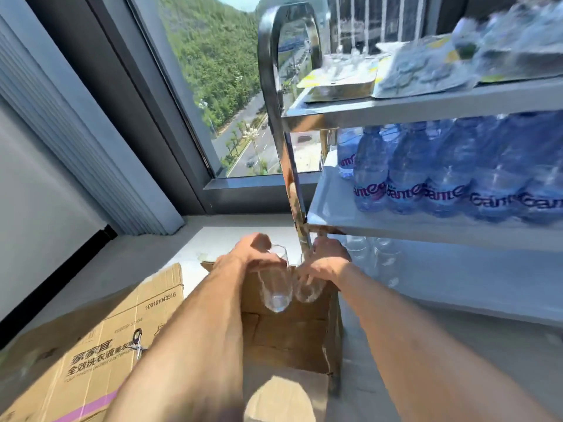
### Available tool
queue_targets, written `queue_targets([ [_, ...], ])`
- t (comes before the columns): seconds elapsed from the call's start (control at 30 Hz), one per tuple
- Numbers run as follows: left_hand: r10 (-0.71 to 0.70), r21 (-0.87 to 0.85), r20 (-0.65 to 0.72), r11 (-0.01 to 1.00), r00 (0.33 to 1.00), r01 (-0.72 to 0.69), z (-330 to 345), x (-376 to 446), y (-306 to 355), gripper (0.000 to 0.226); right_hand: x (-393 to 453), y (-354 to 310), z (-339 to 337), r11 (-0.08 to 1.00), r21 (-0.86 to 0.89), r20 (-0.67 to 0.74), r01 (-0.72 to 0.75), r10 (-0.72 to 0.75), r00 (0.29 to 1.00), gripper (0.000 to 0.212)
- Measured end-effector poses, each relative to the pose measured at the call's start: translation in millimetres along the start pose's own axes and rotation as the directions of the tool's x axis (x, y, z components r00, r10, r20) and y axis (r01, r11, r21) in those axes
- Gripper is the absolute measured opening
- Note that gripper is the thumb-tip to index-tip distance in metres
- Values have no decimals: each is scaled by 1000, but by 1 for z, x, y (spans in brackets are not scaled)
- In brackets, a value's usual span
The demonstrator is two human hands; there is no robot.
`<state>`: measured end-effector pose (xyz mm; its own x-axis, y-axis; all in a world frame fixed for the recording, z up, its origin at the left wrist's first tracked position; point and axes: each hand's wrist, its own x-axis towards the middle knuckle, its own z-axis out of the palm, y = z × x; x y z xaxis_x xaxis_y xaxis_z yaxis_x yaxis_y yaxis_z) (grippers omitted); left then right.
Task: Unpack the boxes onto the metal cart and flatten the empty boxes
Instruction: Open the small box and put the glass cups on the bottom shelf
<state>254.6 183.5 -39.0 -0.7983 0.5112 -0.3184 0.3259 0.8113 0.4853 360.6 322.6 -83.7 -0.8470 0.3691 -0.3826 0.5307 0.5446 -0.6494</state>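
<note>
An open cardboard box point(292, 333) stands on the floor beside the metal cart point(365, 114). My left hand point(249, 254) grips a clear drinking glass point(275, 284) by its rim, held above the box. My right hand point(327, 260) grips a second clear glass point(306, 292) right beside the first. Both glasses hang with their bases toward me. More clear glasses point(376, 260) stand on the cart's bottom shelf, just right of my right hand. Blue water bottles point(441, 175) fill the middle shelf.
A flattened printed cardboard box point(106, 354) lies on the floor at the left, with scissors point(137, 345) on it. Packaged goods point(426, 62) lie on the cart's top shelf. The cart's upright post point(292, 184) rises just beyond my hands. A large window point(219, 86) is behind.
</note>
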Motion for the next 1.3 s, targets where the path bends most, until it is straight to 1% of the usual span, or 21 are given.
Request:
queue_targets([
  [0.03, 22, 34, -40, 999, 999, -21, 3, -4, 11, 63, -6, -1, -8, 1000, 2, -13, 19, -19, 1000, 46],
  [0.07, 39, 81, -61, 996, 997, -33, 9, -11, 22, 64, -16, 0, -16, 999, -40, -85, 11, -14, 996, 51],
  [0.1, 53, 99, -96, 994, 994, -43, 17, -16, 33, 65, -23, 2, -23, 995, -104, -216, 1, -24, 976, 57],
  [0.13, 63, 91, -108, 994, 992, -53, 24, -20, 42, 64, -29, 6, -29, 989, -148, -337, -15, -36, 941, 62],
  [0.17, 76, 74, -125, 995, 989, -67, 35, -27, 53, 63, -36, 14, -32, 987, -156, -404, -23, -43, 914, 66],
  [0.2, 92, 77, -142, 994, 986, -81, 42, -31, 61, 63, -43, 20, -36, 985, -172, -446, -25, -55, 894, 69],
  [0.27, 120, 69, -171, 992, 978, -109, 61, -41, 75, 64, -57, 35, -42, 983, -166, -496, -79, -14, 868, 70],
  [0.37, 117, 10, -190, 993, 975, -118, 91, -52, 89, 70, -70, 58, -49, 982, -77, -541, -173, 104, 835, 67],
  [0.47, 132, -70, -155, 987, 979, -145, 121, -56, 107, 86, -73, 81, -54, 966, -21, -556, -256, 202, 806, 60],
  [0.6, 198, -46, -151, 977, 969, -207, 158, -50, 125, 77, -69, 115, -55, 939, 62, -603, -338, 305, 737, 50],
  [0.67, 235, -46, -121, 969, 964, -242, 174, -44, 131, 75, -66, 132, -55, 921, 115, -634, -372, 356, 687, 48],
  [0.73, 269, -67, -75, 960, 960, -273, 187, -36, 138, 77, -62, 150, -56, 906, 154, -669, -394, 389, 633, 49],
  [0.83, 319, -58, -33, 945, 947, -321, 206, -24, 151, 83, -57, 175, -58, 907, 174, -706, -384, 387, 593, 53],
  [0.9, 347, -49, -46, 936, 937, -349, 220, -19, 161, 86, -54, 191, -61, 911, 186, -728, -368, 379, 571, 58],
  [0.97, 377, -43, -63, 924, 924, -379, 232, -13, 168, 87, -53, 204, -65, 915, 203, -744, -348, 375, 553, 60],
  [1.07, 448, -17, -33, 893, 893, -449, 248, 0, 183, 85, -51, 227, -71, 922, 215, -766, -322, 364, 531, 62],
  [1.2, 545, -5, -101, 836, 832, -548, 264, 13, 205, 82, -49, 250, -75, 947, 218, -767, -237, 316, 558, 77],
  [1.3, 601, 10, -119, 797, 790, -604, 276, 23, 217, 89, -47, 264, -77, 953, 228, -784, -199, 301, 543, 78],
])
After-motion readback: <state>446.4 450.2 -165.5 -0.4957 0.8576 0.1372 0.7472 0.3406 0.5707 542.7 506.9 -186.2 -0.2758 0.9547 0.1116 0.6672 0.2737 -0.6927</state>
